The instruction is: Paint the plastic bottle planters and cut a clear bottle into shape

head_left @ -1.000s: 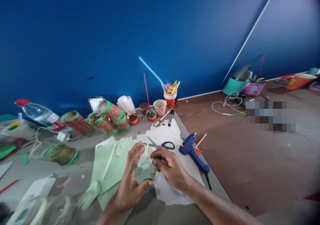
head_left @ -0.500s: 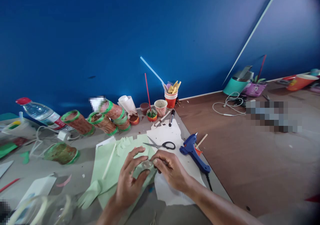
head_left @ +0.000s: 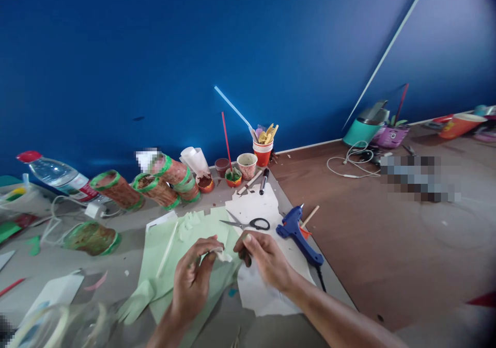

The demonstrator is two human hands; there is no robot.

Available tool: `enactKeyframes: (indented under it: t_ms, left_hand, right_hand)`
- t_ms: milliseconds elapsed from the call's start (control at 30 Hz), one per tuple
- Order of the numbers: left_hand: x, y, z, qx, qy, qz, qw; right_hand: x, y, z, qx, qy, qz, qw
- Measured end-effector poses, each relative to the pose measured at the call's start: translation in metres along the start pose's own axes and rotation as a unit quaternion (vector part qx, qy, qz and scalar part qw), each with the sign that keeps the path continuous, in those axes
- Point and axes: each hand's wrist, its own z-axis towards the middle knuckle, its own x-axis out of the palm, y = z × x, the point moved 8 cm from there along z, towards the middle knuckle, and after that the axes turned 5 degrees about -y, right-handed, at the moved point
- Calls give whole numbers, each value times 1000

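My left hand (head_left: 191, 281) pinches a small white scrap of paper (head_left: 223, 255) between thumb and fingertips, above the pale green paper sheets (head_left: 163, 255). My right hand (head_left: 265, 260) hovers just right of the scrap, fingers curled, thumb and forefinger close together; whether it grips anything is hard to tell. White paper (head_left: 256, 294) lies under it. Black-handled scissors (head_left: 251, 224) rest just beyond both hands, and a blue glue gun (head_left: 296, 229) lies to the right.
Brown tubes with green rims (head_left: 116, 189) lie at the back left beside a water bottle (head_left: 58, 175). Small paint cups (head_left: 234, 175), a marker (head_left: 264, 180) and an orange cup of tools (head_left: 263, 152) stand by the blue wall. Cables (head_left: 349, 164) and pots sit on the floor at right.
My left hand has lifted off the green paper and closed its spread fingers onto the white scrap. My right hand has let go and drawn slightly right.
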Motion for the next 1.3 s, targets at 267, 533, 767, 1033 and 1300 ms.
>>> enactKeyframes:
  t_ms: [267, 533, 767, 1033, 1300]
  left_hand:
    - [1, 20, -2, -143, -11, -13, 990]
    - [0, 33, -5, -212, -30, -36, 976]
    - [11, 32, -9, -195, -2, -83, 977]
    - [17, 21, -7, -162, 43, -134, 977]
    - [8, 13, -4, -108, 47, -119, 986]
  right_hand:
    - [5, 13, -3, 1, 38, -34, 999]
    - [15, 2, -8, 46, 81, -15, 996]
    - [11, -4, -6, 84, 60, 4, 995]
    - [5, -10, 5, 122, -20, 99, 987]
    - [5, -9, 2, 113, 15, 59, 992]
